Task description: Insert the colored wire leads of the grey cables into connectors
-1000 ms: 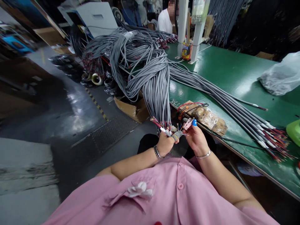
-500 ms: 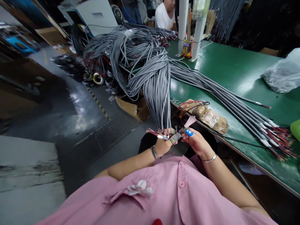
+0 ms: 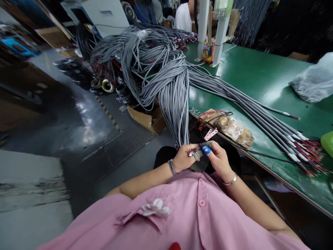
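My left hand [image 3: 184, 158] is closed around the stripped wire ends of a grey cable, in front of my lap. Its thumb wears a grey finger cover. My right hand [image 3: 217, 157], with a blue cover on the thumb, pinches close beside it; what lies between its fingertips is too small to make out. A thick bundle of grey cables [image 3: 174, 100] hangs down from the table to just behind my left hand. A pink clip [image 3: 210, 134] sits at the table edge just beyond my right hand.
More grey cables [image 3: 249, 111] lie across the green table [image 3: 260, 76], their coloured wire ends at the right. A taped wooden block [image 3: 234, 130] rests at its edge. A plastic bag [image 3: 314, 81] lies at right, a cardboard box [image 3: 143, 118] below. A person [image 3: 183, 18] is behind.
The wire ends that stuck out left of my left hand are now mostly hidden in it. My right hand has closed in beside it, and the pink clip now shows apart from my fingers.
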A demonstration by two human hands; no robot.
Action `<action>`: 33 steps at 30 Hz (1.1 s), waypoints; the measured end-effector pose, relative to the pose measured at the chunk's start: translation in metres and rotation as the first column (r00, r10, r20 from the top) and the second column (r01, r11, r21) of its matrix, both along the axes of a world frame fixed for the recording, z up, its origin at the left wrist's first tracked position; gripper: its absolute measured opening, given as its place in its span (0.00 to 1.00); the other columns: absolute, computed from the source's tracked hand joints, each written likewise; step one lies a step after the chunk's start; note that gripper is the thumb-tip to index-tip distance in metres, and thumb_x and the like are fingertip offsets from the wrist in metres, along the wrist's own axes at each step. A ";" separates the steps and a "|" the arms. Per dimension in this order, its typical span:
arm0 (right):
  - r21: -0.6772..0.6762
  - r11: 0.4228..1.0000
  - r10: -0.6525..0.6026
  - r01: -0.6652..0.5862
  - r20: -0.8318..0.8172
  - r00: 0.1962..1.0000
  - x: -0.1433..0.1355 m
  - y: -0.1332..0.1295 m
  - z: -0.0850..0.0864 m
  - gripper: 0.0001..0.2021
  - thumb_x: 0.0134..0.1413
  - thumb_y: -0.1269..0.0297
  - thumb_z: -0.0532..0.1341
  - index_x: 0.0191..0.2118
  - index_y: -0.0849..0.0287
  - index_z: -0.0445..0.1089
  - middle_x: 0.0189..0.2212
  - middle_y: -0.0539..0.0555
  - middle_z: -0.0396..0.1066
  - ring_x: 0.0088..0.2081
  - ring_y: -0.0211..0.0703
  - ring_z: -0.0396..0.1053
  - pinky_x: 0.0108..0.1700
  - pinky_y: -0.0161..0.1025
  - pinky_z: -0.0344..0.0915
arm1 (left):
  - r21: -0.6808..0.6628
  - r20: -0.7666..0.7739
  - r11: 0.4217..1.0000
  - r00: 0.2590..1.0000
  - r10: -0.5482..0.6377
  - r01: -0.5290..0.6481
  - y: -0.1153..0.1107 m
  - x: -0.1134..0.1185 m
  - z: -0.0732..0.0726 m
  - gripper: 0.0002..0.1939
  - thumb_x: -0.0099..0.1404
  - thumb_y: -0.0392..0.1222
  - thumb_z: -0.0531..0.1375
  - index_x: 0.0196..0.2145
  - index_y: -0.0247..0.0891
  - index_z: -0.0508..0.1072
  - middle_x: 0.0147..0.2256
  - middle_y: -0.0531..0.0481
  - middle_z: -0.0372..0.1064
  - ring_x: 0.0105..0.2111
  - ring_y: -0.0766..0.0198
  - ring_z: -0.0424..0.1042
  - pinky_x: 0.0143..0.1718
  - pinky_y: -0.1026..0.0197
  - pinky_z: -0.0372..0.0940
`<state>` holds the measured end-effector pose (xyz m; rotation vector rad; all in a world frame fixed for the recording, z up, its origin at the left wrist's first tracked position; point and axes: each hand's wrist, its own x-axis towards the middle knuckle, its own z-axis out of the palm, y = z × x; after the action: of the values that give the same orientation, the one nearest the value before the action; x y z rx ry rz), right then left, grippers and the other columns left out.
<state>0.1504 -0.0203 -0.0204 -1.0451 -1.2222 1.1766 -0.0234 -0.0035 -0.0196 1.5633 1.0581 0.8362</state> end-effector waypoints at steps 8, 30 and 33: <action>-0.238 0.969 0.000 -0.063 -0.257 0.967 -0.006 -0.005 -0.019 0.09 0.50 0.56 0.68 0.36 0.54 0.74 0.29 0.49 0.70 0.28 0.38 0.62 0.33 0.37 0.63 | -0.103 0.100 0.986 0.984 0.144 -0.134 0.000 0.002 0.011 0.17 0.57 0.51 0.65 0.20 0.35 0.73 0.20 0.48 0.72 0.22 0.66 0.70 0.26 0.65 0.64; -0.270 0.956 0.054 -0.114 -0.219 0.974 -0.013 0.008 -0.009 0.11 0.45 0.57 0.71 0.30 0.57 0.73 0.25 0.48 0.69 0.26 0.35 0.62 0.30 0.34 0.58 | -0.120 0.098 0.992 0.994 0.039 -0.027 0.001 -0.005 0.004 0.17 0.57 0.51 0.65 0.23 0.33 0.73 0.22 0.47 0.73 0.23 0.66 0.71 0.28 0.64 0.66; -0.276 0.956 0.035 -0.096 -0.219 0.975 -0.014 0.009 -0.008 0.11 0.44 0.58 0.71 0.28 0.58 0.72 0.24 0.47 0.69 0.25 0.35 0.61 0.30 0.34 0.58 | -0.112 0.102 0.993 0.993 0.054 -0.043 0.001 -0.004 0.008 0.18 0.57 0.52 0.65 0.21 0.33 0.73 0.21 0.47 0.73 0.22 0.66 0.70 0.27 0.65 0.65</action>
<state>0.1366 -0.0116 -0.0286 -1.0628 -0.9437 1.5085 -0.0270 -0.0025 -0.0118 1.3918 1.0518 0.8692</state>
